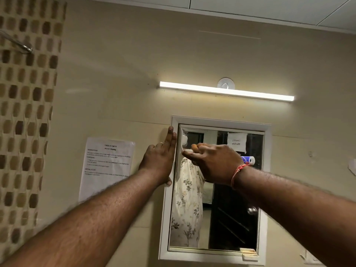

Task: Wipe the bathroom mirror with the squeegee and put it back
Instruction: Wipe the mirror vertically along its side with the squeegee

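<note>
The white-framed bathroom mirror (227,218) hangs on the beige wall right of centre. My right hand (213,162) is shut on the white squeegee (185,150), holding it against the glass near the mirror's upper left corner; most of the tool is hidden by my fingers. A blue and white end (248,160) shows behind my wrist. My left hand (159,160) lies flat with fingers straight against the left side of the mirror frame, holding nothing.
A lit tube light (227,91) is mounted above the mirror. A printed paper sheet (107,164) is taped to the wall left of the mirror. Brown mosaic tiles (23,120) and a metal shower pipe (21,45) are at far left.
</note>
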`<action>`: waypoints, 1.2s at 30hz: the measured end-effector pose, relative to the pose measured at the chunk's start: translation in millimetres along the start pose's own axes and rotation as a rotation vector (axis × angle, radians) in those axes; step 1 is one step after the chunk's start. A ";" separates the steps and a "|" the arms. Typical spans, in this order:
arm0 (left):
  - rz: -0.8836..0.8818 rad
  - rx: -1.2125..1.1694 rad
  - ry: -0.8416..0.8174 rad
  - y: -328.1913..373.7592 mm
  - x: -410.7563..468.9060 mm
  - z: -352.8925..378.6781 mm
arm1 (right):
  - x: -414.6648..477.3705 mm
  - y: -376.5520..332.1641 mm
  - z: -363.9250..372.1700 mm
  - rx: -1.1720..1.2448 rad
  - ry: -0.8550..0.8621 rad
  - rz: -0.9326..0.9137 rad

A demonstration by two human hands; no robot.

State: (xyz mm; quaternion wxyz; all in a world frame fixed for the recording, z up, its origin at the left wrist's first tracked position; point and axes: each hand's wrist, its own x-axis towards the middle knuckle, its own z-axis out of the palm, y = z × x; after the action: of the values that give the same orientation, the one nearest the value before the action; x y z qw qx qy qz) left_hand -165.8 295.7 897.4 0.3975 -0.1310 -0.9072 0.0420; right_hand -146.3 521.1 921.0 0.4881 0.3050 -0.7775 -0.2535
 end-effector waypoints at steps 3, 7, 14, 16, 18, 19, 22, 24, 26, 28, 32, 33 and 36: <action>0.000 0.000 0.001 0.3 -0.4 -0.4 | 1.0 -3.5 1.7 0.000 0.000 0.014; 0.004 0.007 0.002 -0.7 0.8 3.0 | 2.7 -5.6 2.1 0.024 0.021 0.045; 0.016 -0.002 0.003 -1.4 1.6 5.8 | 2.8 -2.2 7.3 0.068 -0.049 0.097; 0.019 0.009 0.000 -1.4 0.9 5.9 | 1.6 -0.1 9.7 0.075 -0.052 0.105; 0.014 0.008 -0.002 -1.4 0.2 5.9 | -0.3 0.6 11.3 0.080 -0.046 0.114; 0.014 0.009 -0.002 -1.1 -0.3 5.9 | -1.4 1.3 12.6 0.083 -0.043 0.117; 0.007 0.024 -0.007 0.5 -2.2 4.3 | -7.5 6.3 18.0 0.090 -0.032 0.113; 0.007 0.034 -0.011 2.0 -3.0 2.4 | -14.9 10.5 17.2 0.084 -0.031 0.113; 0.016 0.058 -0.014 3.2 -3.0 1.0 | -24.9 15.5 12.9 0.059 -0.009 0.112; 0.023 0.077 -0.019 3.2 -3.1 -0.3 | -35.9 20.4 8.8 0.038 0.017 0.122; 0.028 0.114 -0.029 5.6 -5.2 -3.6 | -61.1 33.8 2.1 0.056 -0.026 0.179; 0.027 0.115 -0.031 6.8 -5.8 -4.4 | -68.7 38.2 -0.1 0.065 -0.036 0.195; 0.024 0.109 -0.035 9.6 -6.2 -6.2 | -90.2 55.9 -3.5 0.090 -0.027 0.215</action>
State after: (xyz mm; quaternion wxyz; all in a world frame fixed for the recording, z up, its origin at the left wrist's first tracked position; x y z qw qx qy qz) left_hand -155.3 303.0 895.4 0.3876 -0.1193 -0.9088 0.0981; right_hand -125.3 624.2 906.5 0.4877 0.2379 -0.8229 -0.1687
